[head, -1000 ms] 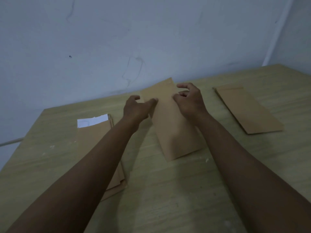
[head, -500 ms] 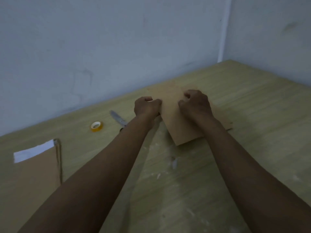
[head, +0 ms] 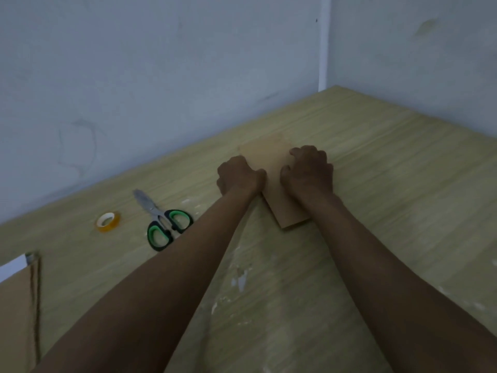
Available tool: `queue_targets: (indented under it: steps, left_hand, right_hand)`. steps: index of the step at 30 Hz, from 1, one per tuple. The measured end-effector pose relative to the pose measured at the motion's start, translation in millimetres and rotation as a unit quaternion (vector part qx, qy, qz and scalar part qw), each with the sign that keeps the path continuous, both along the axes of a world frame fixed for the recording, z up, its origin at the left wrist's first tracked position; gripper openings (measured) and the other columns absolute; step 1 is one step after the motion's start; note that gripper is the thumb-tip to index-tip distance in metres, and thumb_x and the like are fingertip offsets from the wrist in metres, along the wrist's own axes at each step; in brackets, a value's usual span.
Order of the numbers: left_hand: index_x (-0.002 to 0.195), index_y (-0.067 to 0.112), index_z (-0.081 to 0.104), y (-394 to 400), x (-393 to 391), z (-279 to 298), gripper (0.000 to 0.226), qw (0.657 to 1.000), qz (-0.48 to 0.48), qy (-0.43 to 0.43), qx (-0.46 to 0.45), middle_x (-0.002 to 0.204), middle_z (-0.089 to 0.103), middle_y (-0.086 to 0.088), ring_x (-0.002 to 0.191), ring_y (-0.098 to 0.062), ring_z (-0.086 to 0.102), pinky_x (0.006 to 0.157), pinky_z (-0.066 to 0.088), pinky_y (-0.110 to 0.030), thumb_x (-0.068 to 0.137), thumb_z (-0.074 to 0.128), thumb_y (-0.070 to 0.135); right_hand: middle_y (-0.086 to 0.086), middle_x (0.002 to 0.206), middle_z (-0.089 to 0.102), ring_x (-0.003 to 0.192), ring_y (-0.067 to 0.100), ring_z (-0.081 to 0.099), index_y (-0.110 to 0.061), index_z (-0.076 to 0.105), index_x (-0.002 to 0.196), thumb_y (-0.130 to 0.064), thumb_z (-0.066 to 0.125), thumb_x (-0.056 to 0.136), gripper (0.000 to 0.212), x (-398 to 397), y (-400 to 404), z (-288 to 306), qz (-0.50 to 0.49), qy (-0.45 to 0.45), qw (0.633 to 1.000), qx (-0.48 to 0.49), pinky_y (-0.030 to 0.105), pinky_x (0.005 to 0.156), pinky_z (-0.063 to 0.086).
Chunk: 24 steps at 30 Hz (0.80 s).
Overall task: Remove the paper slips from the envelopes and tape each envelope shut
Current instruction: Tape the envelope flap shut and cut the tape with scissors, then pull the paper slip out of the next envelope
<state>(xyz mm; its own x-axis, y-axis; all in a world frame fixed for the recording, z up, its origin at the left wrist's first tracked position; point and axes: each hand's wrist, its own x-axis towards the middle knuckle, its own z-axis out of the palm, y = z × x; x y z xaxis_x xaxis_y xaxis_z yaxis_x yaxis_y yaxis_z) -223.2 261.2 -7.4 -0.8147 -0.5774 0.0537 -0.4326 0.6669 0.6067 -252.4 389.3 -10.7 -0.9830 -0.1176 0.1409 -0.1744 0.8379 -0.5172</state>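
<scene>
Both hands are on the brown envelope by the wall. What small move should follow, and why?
Probably the left hand lets go and reaches for the tape roll to its left. Both hands, right hand included, hold the envelope flat on the table; no tape shows on it, and the scissors lie beside the roll.

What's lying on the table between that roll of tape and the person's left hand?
In the head view, the green-handled scissors lie between the tape roll and the left hand.

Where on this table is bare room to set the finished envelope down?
Bare wood lies right of the right hand toward the corner wall, and near between the forearms. Crowded left: green-handled scissors, yellow tape roll, brown envelope stack.
</scene>
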Motion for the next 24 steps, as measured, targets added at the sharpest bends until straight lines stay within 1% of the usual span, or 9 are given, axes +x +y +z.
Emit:
queue_targets:
  steps: [2, 4, 6, 9, 13, 19, 24]
  left_hand:
    - [0.111, 0.011, 0.068, -2.8, 2.1, -1.0, 0.043, 0.999, -0.025, 0.013, -0.027, 0.119, 0.065, -0.013, 0.118, -0.034, 0.056, 0.094, 0.050, -0.041, 0.083, 0.071, 0.043]
    - [0.124, 0.012, 0.065, -11.5, 9.3, 3.3, 0.050, 0.997, -0.047, 0.043, -0.044, 0.131, 0.062, -0.012, 0.126, -0.031, 0.053, 0.099, 0.044, -0.037, 0.085, 0.071, 0.043]
    - [0.126, 0.015, 0.065, -29.7, 20.0, 7.3, 0.049, 0.993, -0.061, 0.073, -0.070, 0.133, 0.062, -0.010, 0.128, -0.030, 0.052, 0.098, 0.042, -0.035, 0.086, 0.071, 0.042]
    - [0.132, 0.016, 0.063, -63.7, 47.5, 13.3, 0.051, 0.990, -0.052, 0.087, -0.095, 0.137, 0.060, -0.006, 0.131, -0.026, 0.050, 0.106, 0.039, -0.035, 0.088, 0.070, 0.042]
    - [0.124, 0.018, 0.068, -117.3, 104.1, 23.9, 0.042, 0.987, 0.002, 0.106, -0.117, 0.132, 0.063, -0.003, 0.127, -0.023, 0.053, 0.105, 0.042, -0.035, 0.088, 0.070, 0.040]
    - [0.118, 0.018, 0.070, -190.1, 201.6, 27.0, 0.037, 0.981, 0.091, 0.090, -0.146, 0.128, 0.066, -0.005, 0.124, -0.025, 0.055, 0.102, 0.044, -0.036, 0.087, 0.071, 0.037]
    - [0.115, 0.017, 0.072, -228.0, 273.0, 18.9, 0.034, 0.975, 0.152, 0.090, -0.132, 0.125, 0.067, -0.004, 0.121, -0.024, 0.057, 0.100, 0.043, -0.035, 0.086, 0.072, 0.034]
  right_hand:
    - [0.003, 0.150, 0.039, 0.137, 0.027, 0.033, -0.022, 0.052, 0.137, -0.029, 0.053, 0.092, 0.046, 1.4, -3.9, -1.3, 0.009, 0.028, 0.999, -0.014, 0.044, 0.105, 0.033]
    - [0.002, 0.148, 0.041, 0.136, 0.026, 0.035, -0.022, 0.055, 0.134, -0.029, 0.052, 0.092, 0.043, 4.4, -13.4, -0.2, 0.032, 0.063, 0.997, -0.029, 0.044, 0.104, 0.034]
    - [0.003, 0.145, 0.046, 0.133, 0.025, 0.040, -0.020, 0.058, 0.132, -0.028, 0.052, 0.093, 0.040, 9.4, -29.3, 3.2, 0.064, 0.084, 0.993, -0.053, 0.043, 0.103, 0.036]
    - [0.004, 0.139, 0.053, 0.130, 0.026, 0.046, -0.017, 0.062, 0.128, -0.028, 0.054, 0.093, 0.038, 22.8, -62.3, 8.4, 0.115, 0.108, 0.982, -0.100, 0.041, 0.102, 0.040]
    - [0.001, 0.137, 0.055, 0.128, 0.023, 0.047, -0.018, 0.061, 0.129, -0.030, 0.052, 0.095, 0.037, 57.1, -120.6, 16.0, 0.192, 0.102, 0.968, -0.121, 0.041, 0.105, 0.041]
    - [0.002, 0.133, 0.057, 0.125, 0.023, 0.049, -0.017, 0.063, 0.126, -0.031, 0.054, 0.095, 0.036, 127.6, -202.6, 19.1, 0.297, 0.087, 0.941, -0.134, 0.040, 0.104, 0.041]
    - [0.002, 0.130, 0.060, 0.124, 0.022, 0.051, -0.018, 0.065, 0.125, -0.030, 0.056, 0.094, 0.035, 185.7, -252.2, 15.9, 0.365, 0.071, 0.919, -0.133, 0.037, 0.103, 0.042]
